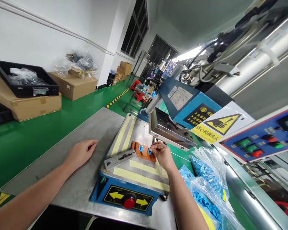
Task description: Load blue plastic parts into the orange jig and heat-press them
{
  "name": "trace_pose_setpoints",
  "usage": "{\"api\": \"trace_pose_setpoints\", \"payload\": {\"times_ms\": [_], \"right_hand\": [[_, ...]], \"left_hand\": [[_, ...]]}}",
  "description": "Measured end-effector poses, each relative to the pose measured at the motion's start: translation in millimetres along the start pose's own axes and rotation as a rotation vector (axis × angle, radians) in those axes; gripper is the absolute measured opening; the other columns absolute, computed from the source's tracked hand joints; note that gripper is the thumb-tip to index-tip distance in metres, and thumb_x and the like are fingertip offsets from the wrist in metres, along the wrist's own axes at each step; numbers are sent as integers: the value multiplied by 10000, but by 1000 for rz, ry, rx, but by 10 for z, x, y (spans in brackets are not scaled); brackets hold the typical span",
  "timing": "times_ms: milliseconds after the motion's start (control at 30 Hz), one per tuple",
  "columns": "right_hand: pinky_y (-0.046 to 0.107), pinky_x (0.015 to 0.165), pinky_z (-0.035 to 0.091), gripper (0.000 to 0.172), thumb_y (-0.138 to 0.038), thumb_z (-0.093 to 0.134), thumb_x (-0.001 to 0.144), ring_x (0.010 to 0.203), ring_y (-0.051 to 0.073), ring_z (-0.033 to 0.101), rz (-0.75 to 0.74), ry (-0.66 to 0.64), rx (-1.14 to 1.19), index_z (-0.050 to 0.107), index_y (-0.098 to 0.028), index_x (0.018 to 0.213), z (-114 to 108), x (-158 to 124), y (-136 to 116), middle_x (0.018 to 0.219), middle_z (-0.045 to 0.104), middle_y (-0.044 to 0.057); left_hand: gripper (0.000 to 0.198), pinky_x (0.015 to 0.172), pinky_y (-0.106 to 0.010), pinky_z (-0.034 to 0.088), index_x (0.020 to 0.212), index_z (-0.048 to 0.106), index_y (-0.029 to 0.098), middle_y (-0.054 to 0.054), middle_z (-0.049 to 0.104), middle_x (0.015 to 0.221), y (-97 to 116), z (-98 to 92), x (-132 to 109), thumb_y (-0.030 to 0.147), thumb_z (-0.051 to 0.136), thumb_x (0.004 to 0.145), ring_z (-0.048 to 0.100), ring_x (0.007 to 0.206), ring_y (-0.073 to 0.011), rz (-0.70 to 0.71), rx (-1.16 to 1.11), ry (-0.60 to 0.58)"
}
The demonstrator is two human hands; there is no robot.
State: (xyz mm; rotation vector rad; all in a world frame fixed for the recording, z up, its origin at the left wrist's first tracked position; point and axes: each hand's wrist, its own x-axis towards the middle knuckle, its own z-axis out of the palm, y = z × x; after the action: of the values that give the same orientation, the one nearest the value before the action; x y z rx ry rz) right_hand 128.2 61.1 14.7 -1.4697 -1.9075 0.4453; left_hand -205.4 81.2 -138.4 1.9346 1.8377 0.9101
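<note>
We take the orange block (144,153) as the middle of our clock. It lies on the plate (144,128) of the press (187,103), and two blue pieces sit in it side by side: the left piece (141,148) in full view, the right piece (149,151) partly hidden by our fingers. Our right hand (162,155) is at three, thumb and fingertips drawn together and clamped on the right piece. Our left hand (81,153) is at nine, over the table (84,188), its fingers loosely curled; whether their tips meet the thumb we cannot tell.

A steel bar (117,160) lies slantwise at half past eight, one end just beside the block; we cannot tell if they touch. Yellow strips (138,178) mark the plate at ten and half past six. Farther out at half past six we see a red button (129,203) between two arrows (117,195). The steel head (171,129) hangs at two. Beyond it are a warning sign (220,124) at half past two and a panel (261,137) at three. Bags (210,169) with blue contents lie just past three. Around ten, two cartons (76,88) stand on the floor (86,113), the nearer bearing a black tray (21,91).
</note>
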Motion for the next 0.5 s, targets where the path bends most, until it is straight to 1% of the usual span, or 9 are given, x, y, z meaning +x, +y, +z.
{"api": "trace_pose_setpoints", "payload": {"times_ms": [167,367,433,500], "right_hand": [[311,684,483,139,-314,663,724,726,187,615,26,-21,22,706,-214,638,-3,12,29,768,671,48],[324,704,484,165,-340,707,691,747,191,609,80,24,174,707,-186,633,43,-7,99,779,657,63],[340,718,487,170,-345,716,683,774,204,617,102,31,190,713,-184,632,51,-10,111,793,665,72],[359,757,484,169,-350,718,686,841,227,627,110,32,182,724,-188,637,50,-16,118,812,682,83]], "left_hand": [[375,695,-285,479,1003,685,235,-26,715,1039,-29,30,13,391,381,847,659,888,-231,6,-9,20],[373,671,-289,473,1020,679,237,-28,706,1070,-37,32,11,387,379,860,656,891,-231,-7,11,4],[364,673,-282,472,1015,683,244,-24,706,1070,-42,37,8,388,389,856,655,888,-226,-6,10,14],[358,679,-274,471,1012,683,247,-20,709,1060,-45,42,7,388,395,854,654,884,-220,-8,6,18]]}}
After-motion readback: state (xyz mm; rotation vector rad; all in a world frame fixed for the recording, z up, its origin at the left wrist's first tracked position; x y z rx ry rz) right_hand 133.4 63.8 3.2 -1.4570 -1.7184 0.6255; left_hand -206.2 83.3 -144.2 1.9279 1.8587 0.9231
